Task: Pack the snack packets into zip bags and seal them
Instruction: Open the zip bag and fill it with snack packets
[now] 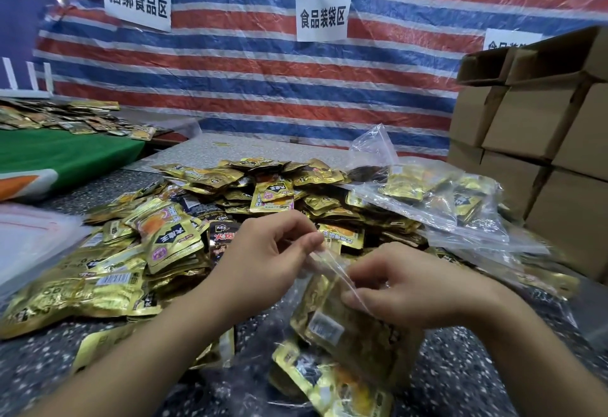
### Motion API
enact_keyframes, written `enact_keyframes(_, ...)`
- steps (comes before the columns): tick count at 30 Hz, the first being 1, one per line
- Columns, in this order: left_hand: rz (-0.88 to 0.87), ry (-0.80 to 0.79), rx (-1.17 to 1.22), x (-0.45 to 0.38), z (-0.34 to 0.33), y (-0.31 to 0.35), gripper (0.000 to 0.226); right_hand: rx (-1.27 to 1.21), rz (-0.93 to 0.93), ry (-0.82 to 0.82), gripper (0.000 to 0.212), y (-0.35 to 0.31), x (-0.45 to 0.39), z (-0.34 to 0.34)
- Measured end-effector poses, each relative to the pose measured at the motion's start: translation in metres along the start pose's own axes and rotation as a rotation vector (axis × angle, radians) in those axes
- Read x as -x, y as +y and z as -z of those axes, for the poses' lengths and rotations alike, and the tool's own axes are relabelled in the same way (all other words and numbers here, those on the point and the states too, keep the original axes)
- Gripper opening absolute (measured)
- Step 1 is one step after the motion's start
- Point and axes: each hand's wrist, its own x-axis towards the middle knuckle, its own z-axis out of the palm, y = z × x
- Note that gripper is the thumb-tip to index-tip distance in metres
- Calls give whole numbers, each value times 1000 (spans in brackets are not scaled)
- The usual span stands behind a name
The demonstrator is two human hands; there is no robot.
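Fingers point(309, 242) of the left hand point(263, 258) pinch the top edge of a clear zip bag point(345, 318) at centre frame; the right hand point(404, 288) grips the same edge just beside it, thumb pressed on the plastic; the bag hangs low centre, holding gold packets; a heap of loose packets point(204, 219) covers the speckled desk point(460, 367) behind; filled bags point(444, 196) lie at right centre, near stacked boxes point(543, 127) on the right edge.

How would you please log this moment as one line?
left hand: pinches zip bag mouth | right hand: holds bag | bag: filled | seal: unclear
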Motion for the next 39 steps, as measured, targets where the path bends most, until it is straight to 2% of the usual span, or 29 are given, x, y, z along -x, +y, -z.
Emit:
enact_keyframes(2,16,21,39,0,-1,-2,14,36,-52,72,39,0,-3,-5)
enact_keyframes(6,19,149,128,-1,3,-3,11,-177,-85,235,84,1,0,0)
enact_keyframes(7,1,186,114,-2,4,-3,11,-154,-45,247,79,2,1,0)
enact_keyframes(9,-29,253,110,-3,7,-2,10,-34,40,308,44,4,3,0)
enact_keyframes(11,-36,304,158,-4,10,0,9,-19,119,467,24,6,0,0)
enact_keyframes(14,2,322,319,-6,13,6,16,-106,263,706,22,4,-3,-1)
enact_keyframes(16,121,253,420,-9,14,9,42,-134,290,762,20,2,-4,-2)
enact_keyframes(18,286,100,411,-10,14,10,62,-163,260,784,17,4,-6,-3)
enact_keyframes(19,346,4,362,-9,13,10,60,-180,244,802,14,5,-6,-4)
enact_keyframes(21,413,-113,300,-6,8,10,36,-239,225,846,13,8,-7,-4)
enact_keyframes(22,432,-119,334,-5,5,11,28,-260,221,867,15,8,-7,-3)
enact_keyframes(24,437,-87,439,-4,3,14,28,-273,242,918,17,7,-6,0)
enact_keyframes(30,292,8,538,-5,2,24,26,-192,383,1099,12,-2,-1,10)
enact_keyframes(35,193,64,557,-5,5,25,23,-201,381,1066,11,-1,2,10)
enact_keyframes(37,182,94,563,-6,5,23,25,-164,349,1024,5,2,2,11)
enact_keyframes(39,188,116,560,-7,4,22,31,-85,325,1006,8,3,2,11)
